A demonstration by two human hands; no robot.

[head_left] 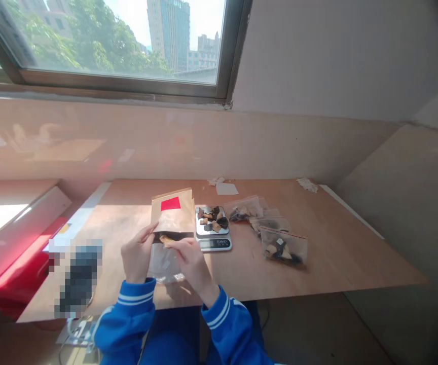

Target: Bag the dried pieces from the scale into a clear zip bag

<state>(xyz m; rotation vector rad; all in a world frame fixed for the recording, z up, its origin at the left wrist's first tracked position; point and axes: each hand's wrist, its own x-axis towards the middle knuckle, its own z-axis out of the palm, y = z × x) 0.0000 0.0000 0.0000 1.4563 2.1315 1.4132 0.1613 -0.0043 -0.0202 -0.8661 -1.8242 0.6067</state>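
Paper bag (172, 217), its left edge pinched in your left hand (138, 254), is best held steady while your right hand (193, 262) pinches the tan piece (165, 240).

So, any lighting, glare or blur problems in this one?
All in the head view: sky washed out through the window; sunlit glare on the table left of the paper bag; faint reflections on the wall; dark blur at the right edge; pixelated block at lower left; scale display unreadable.
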